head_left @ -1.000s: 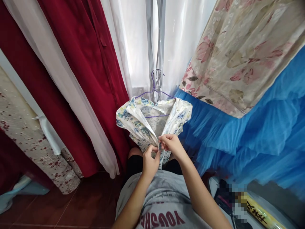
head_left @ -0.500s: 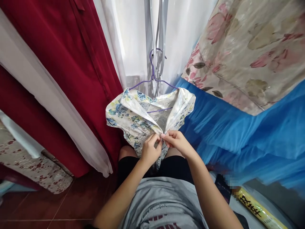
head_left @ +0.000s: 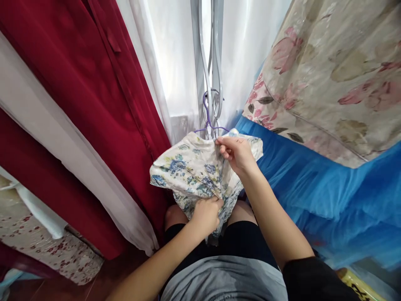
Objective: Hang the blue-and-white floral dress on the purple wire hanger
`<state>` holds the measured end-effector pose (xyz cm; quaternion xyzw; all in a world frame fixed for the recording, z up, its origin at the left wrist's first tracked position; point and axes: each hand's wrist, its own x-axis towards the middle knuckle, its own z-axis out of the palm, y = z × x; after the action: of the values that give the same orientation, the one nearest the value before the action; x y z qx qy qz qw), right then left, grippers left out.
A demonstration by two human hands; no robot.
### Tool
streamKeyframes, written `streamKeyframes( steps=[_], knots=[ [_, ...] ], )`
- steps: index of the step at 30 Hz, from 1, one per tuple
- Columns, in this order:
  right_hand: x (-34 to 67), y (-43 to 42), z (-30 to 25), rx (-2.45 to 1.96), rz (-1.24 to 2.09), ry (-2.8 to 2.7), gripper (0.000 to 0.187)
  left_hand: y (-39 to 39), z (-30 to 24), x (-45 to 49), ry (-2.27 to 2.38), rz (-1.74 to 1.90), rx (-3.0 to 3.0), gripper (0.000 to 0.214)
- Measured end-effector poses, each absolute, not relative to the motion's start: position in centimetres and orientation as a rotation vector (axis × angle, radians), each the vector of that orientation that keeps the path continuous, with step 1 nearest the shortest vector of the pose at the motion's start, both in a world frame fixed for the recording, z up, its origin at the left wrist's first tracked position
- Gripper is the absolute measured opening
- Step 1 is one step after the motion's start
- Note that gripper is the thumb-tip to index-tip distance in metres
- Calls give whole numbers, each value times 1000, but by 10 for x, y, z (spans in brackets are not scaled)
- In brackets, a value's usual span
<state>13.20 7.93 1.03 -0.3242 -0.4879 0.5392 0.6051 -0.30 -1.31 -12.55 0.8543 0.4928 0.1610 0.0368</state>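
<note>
A white sleeveless blouse with blue and yellow-green flowers [head_left: 180, 167] hangs in front of me on a purple wire hanger [head_left: 207, 110]. My left hand [head_left: 206, 215] is closed on the cloth low on its front, where folds gather. Higher up, my right hand [head_left: 234, 150] pinches at the neckline with thumb and forefinger, the other fingers curled. What small part the fingertips hold there is too small to make out. The two front edges lie together between my hands. The blouse's lower end hangs between my knees.
Red drapes [head_left: 103, 104] and a sheer white cloth [head_left: 75, 150] hang on the left. On the right are a flowered cloth [head_left: 326, 83] and blue tulle [head_left: 291, 179]. Grey straps [head_left: 216, 54] hang around the hanger's hook. A yellow packet [head_left: 357, 284] lies lower right.
My right hand has moved up from beside my left hand to the neckline, and the blouse's open front has come together. My left hand still grips low on the front.
</note>
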Motion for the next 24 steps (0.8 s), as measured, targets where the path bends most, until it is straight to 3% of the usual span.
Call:
streamKeyframes(
  steps=[3,6,11,13,18,24],
  knots=[
    [132,79,16,-733,1210,-1238,27,-10,-112,-4,1480,401,2558,31],
    [128,67,7,-714,1101,-1299,28,-1,-78,-11,1319,544,2514,16],
    [131,44,-2,-741,961,-1405,26,12,3,-22,1283,1563,2269,18],
    [136,38,5,-727,915,-1434,26,19,24,-25,1221,1616,2305,25],
    [145,36,28,-689,863,-1509,25,29,41,-25,1160,1508,2534,18],
    [132,51,3,-684,909,-1543,27,33,47,-24,1203,1837,2358,31]
  ],
)
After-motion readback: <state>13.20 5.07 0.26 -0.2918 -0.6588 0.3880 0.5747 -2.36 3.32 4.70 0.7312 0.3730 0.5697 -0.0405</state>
